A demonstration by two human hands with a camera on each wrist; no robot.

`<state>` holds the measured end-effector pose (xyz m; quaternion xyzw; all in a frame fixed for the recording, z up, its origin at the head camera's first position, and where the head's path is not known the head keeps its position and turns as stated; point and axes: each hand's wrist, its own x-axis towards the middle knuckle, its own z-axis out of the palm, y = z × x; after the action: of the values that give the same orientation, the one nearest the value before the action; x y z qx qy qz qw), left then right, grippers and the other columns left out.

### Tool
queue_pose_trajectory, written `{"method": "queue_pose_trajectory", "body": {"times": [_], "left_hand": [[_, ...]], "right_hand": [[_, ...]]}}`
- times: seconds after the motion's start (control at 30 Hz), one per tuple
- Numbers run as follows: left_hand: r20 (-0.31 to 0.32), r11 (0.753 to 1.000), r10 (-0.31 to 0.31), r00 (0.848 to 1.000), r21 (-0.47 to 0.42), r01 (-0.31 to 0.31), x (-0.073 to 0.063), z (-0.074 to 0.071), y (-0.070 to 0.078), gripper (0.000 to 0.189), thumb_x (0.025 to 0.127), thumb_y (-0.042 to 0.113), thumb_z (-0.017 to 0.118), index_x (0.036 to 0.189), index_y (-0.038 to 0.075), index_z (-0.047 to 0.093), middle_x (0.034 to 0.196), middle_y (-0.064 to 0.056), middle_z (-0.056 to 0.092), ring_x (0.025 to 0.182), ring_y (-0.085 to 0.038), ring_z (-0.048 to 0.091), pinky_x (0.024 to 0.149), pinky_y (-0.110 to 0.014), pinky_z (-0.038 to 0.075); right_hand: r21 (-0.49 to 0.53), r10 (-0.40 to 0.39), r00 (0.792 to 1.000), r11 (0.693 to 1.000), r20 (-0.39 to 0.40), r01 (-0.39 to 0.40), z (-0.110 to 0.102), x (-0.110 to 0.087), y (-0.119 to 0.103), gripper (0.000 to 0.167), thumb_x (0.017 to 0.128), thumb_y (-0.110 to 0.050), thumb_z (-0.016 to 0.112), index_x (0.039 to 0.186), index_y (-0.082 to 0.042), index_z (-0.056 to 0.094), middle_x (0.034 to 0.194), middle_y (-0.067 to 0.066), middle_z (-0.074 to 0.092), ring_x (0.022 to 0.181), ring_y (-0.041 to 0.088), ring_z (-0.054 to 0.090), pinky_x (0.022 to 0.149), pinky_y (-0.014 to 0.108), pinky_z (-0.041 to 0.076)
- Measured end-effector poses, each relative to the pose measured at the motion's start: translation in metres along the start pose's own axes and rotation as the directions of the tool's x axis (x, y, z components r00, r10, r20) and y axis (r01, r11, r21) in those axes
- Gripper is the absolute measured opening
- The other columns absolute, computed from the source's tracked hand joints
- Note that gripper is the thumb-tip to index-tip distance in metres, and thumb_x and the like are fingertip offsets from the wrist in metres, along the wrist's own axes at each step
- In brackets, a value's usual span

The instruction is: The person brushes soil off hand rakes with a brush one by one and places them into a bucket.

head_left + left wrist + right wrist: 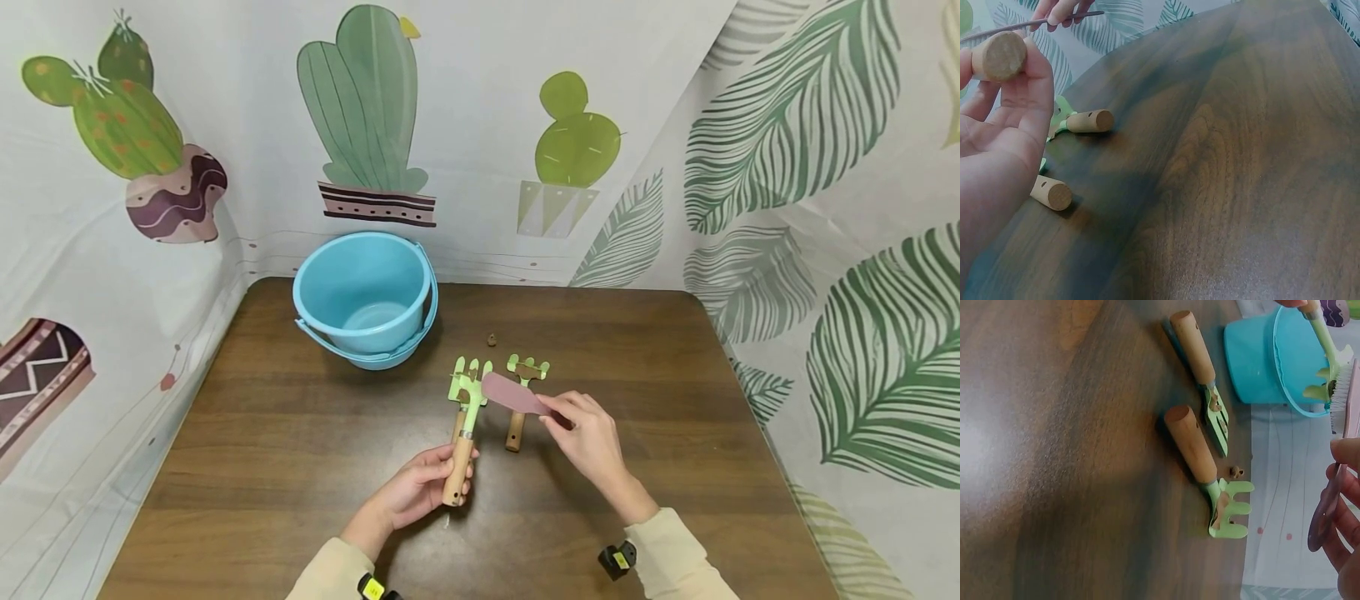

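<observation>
Rake (466,437) gripped by left hand (420,489), brush (512,393) pinched in right hand (588,435); yellow wrist label (372,588) illegible

left hand (426,486) has its fingers curled in a grip, palm showing in the left wrist view, right hand (588,432) sits a bit farther out, back of it up, thumb and fingers pinching, 2 arms (670,546) angled inward

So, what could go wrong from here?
The pink brush with white bristles might flick any debris from the green, wooden-handled tool in the left hand onto the brown wooden table, since the round blue bucket stands aside. Bits could land on the green, wooden-handled fork and rake, which carry brown clumps.
</observation>
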<state>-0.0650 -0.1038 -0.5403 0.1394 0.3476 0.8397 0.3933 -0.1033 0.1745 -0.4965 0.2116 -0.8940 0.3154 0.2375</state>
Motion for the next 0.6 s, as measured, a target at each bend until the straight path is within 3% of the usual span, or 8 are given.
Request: {"method": "queue_pose_trajectory", "body": {"times": [0.4, 0.6], "left_hand": [[0.034, 0.999, 0.053, 0.998, 0.011, -0.054, -0.002, -0.004, -0.002, 0.034, 0.097, 0.006, 0.031, 0.126, 0.008, 0.049, 0.101, 0.001, 0.058, 0.086, -0.012, 0.058, 0.074, -0.027, 0.049], [0.025, 0.999, 0.044, 0.999, 0.015, -0.044, -0.004, -0.005, -0.001, 0.033, 0.097, 0.007, 0.033, 0.127, 0.006, 0.047, 0.101, 0.000, 0.058, 0.086, -0.012, 0.058, 0.075, -0.027, 0.049]], "right_hand": [[0.002, 0.053, 0.999, 0.999, 0.002, -0.053, 0.000, -0.002, 0.007, 0.028, 0.072, -0.013, 0.077, 0.100, -0.016, 0.073, 0.082, -0.005, 0.066, 0.066, 0.008, 0.050, 0.054, 0.020, 0.040], [-0.021, 0.067, 0.998, 0.998, -0.003, -0.067, -0.001, -0.003, 0.011, 0.028, 0.072, -0.012, 0.076, 0.099, -0.016, 0.073, 0.082, -0.004, 0.066, 0.066, 0.009, 0.051, 0.054, 0.023, 0.041]]}}
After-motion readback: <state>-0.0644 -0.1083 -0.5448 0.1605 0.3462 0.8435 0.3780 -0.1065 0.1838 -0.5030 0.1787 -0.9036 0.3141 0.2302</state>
